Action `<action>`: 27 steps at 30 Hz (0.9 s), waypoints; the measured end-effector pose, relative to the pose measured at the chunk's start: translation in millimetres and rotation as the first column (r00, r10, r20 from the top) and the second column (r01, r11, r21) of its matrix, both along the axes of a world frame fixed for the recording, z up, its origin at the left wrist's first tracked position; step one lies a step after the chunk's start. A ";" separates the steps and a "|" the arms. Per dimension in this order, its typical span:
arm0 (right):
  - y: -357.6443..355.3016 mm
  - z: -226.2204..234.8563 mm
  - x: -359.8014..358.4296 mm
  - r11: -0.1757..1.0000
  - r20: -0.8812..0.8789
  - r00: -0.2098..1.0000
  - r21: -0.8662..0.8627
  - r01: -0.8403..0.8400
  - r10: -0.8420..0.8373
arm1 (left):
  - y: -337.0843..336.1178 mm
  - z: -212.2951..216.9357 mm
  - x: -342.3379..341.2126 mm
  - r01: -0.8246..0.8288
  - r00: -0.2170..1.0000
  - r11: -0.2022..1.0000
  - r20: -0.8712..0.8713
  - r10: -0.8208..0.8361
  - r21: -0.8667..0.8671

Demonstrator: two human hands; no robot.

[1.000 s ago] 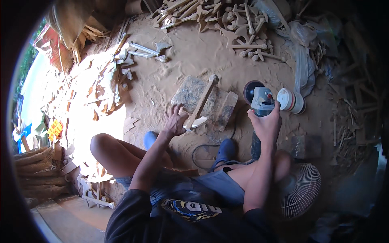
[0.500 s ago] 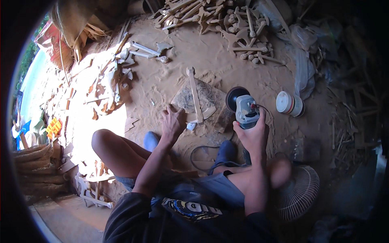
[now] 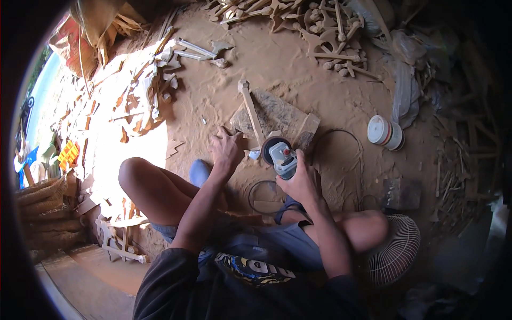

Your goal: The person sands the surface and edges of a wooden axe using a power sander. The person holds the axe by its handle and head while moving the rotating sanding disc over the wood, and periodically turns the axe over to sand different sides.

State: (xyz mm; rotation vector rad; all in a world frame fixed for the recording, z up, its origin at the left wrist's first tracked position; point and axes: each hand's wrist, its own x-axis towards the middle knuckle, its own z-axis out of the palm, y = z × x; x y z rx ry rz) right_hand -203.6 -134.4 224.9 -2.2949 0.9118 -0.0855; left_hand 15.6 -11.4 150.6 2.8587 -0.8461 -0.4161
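Observation:
My right hand (image 3: pixel 300 185) is wrapped round the grey body of an angle grinder (image 3: pixel 284 162). The grinder's dark round disc (image 3: pixel 269 151) is at the lower end of a carved wooden piece (image 3: pixel 252 114). That piece has a long bar with a knobbed far end and a shorter crosspiece low down. My left hand (image 3: pixel 226 151) has its fingers closed on the left end of the crosspiece. Under the bar lies a dusty, worn block (image 3: pixel 282 114). Whether the disc touches the wood I cannot tell.
Several carved wooden parts (image 3: pixel 336 53) are heaped at the far side, with more pieces (image 3: pixel 154 90) at the left in bright sun. A white tub (image 3: pixel 385 133) stands at the right. A cable (image 3: pixel 360 154) loops over the sandy ground. A round wire fan guard (image 3: pixel 397 250) is by my right knee.
My right hand has brought the grinder left and nearer to the wooden piece, from the block's right side to the piece's lower end. The bar leans further left at its far end.

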 end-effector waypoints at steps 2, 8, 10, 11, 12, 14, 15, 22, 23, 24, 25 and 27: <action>2.2 -0.1 5.3 1.000 0.017 1.000 0.005 -0.007 0.007 | -0.7 2.2 0.1 -0.019 1.000 1.000 -0.014 0.019 0.005; 6.2 9.6 10.7 0.999 -0.058 0.997 -0.017 0.040 -0.041 | -2.3 1.2 2.0 -0.003 1.000 1.000 -0.022 0.003 0.021; 6.9 8.9 7.4 0.995 -0.041 0.996 -0.061 0.072 -0.075 | -1.8 -2.6 4.6 -0.029 0.997 0.999 -0.070 0.027 -0.030; 6.6 8.7 5.6 0.989 -0.021 0.994 -0.105 0.105 -0.108 | -1.5 -4.1 6.8 -0.057 0.992 0.995 -0.117 0.048 -0.081; 5.1 6.7 3.4 0.989 -0.021 0.994 -0.106 0.105 -0.108 | -0.5 -12.7 10.7 -0.058 0.992 0.995 -0.118 0.048 -0.082; 3.7 6.8 5.5 0.982 0.076 0.989 -0.132 0.134 -0.125 | 12.0 -27.9 25.9 -0.005 0.996 0.995 -0.085 -0.003 -0.096; 1.6 8.7 4.4 0.979 0.106 0.986 -0.142 0.147 -0.132 | 15.4 -30.1 29.7 0.015 0.997 0.995 -0.076 -0.023 -0.101; -24.8 43.2 -6.1 0.949 0.380 0.886 -0.059 0.309 -0.265 | 18.0 40.3 49.1 -0.139 0.679 0.864 -0.681 -0.273 -0.484; -30.2 46.0 -10.0 0.940 0.409 0.865 -0.050 0.338 -0.289 | 16.9 60.1 46.3 -0.173 0.640 0.848 -0.711 -0.290 -0.502; -36.7 48.4 -13.5 0.929 0.437 0.843 -0.040 0.367 -0.314 | 15.0 71.7 43.1 -0.206 0.599 0.831 -0.738 -0.310 -0.516; -39.5 50.0 -10.8 0.925 0.445 0.832 -0.018 0.378 -0.331 | 27.9 77.1 48.9 -0.250 0.602 0.822 -0.747 -0.283 -0.512; -48.1 53.3 -14.7 0.914 0.455 0.810 0.020 0.405 -0.369 | 30.6 101.6 50.8 -0.207 0.591 0.845 -0.752 -0.294 -0.493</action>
